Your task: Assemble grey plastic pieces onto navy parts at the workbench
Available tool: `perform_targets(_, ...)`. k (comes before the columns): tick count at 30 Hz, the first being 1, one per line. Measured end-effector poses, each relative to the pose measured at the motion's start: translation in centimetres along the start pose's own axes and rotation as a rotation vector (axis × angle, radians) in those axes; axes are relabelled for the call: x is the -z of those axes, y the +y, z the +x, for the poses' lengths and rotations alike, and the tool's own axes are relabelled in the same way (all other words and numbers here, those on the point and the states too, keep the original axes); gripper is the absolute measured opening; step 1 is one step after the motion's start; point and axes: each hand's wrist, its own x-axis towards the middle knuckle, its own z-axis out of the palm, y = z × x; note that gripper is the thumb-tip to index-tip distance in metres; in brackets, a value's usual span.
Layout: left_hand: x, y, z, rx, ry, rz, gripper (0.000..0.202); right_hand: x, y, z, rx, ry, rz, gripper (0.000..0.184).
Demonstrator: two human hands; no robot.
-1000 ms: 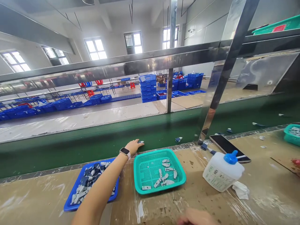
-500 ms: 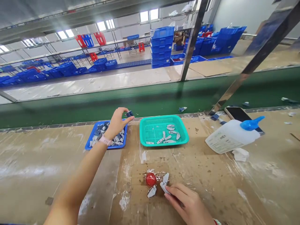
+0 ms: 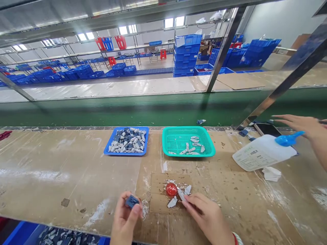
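Low in the view, my left hand [image 3: 127, 217] is closed on a small dark blue plastic piece [image 3: 132, 201], held up between thumb and fingers. My right hand [image 3: 208, 214] pinches a light grey plastic piece [image 3: 181, 195], whose far end is at the edge of a round red cap-like thing [image 3: 171, 189]. A second grey piece [image 3: 172, 202] lies just below the red thing, and a third grey piece [image 3: 188, 189] lies to its right. All these rest on a wet-stained cardboard sheet [image 3: 158, 204].
A blue tray [image 3: 105, 152] holds many dark and grey pieces; a green basket [image 3: 167, 136] holds several grey ones. A white bottle [image 3: 263, 153] with a blue nozzle leans at right, near a phone [image 3: 267, 129] and another person's hand [image 3: 304, 126]. A blue bin [image 3: 22, 233] sits below the table edge.
My left hand has come back from above the blue tray towards me with the dark blue piece. My right hand keeps its grey piece, now nearer the red thing. Another person's hand has appeared at right.
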Motion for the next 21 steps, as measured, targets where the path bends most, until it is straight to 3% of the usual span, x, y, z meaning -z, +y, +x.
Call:
perform_targets(4, -2.9, -0.7, -1.0, 0.105, -0.228, 0.011, 0.042, 1.9, 0.0, 0.7, -0.361, -0.053, 0.538, 0.032)
perform_targets(7, -5.1, -0.3, -0.9, 0.082, -0.431, 0.045, 0.04, 3.1, -0.8, 1.0, -0.377, -0.045, 0.714, 0.03)
perform_targets(9, -6.3, 0.3, -0.9, 0.064, -0.545, 0.063, 0.042, 3.7, -1.8, 1.2, -0.272, -0.003, 0.695, 0.024)
perform_targets(13, -7.8, 1.2, -1.2, 0.031, -0.662, 0.098, 0.049, 5.0, -4.1, 1.2, 0.051, 0.129, 0.383, 0.015)
perform_targets(16, -8.3, 1.5, -1.7, -0.001, -0.661, 0.113, 0.049, 5.4, -4.7, 0.9, 0.274, 0.179, 0.231, 0.023)
perform_targets(21, -8.5, 1.6, -2.1, -0.096, -0.561, 0.219, 0.042, 4.8, -4.1, 0.2, 0.497, 0.139, 0.015, 0.028)
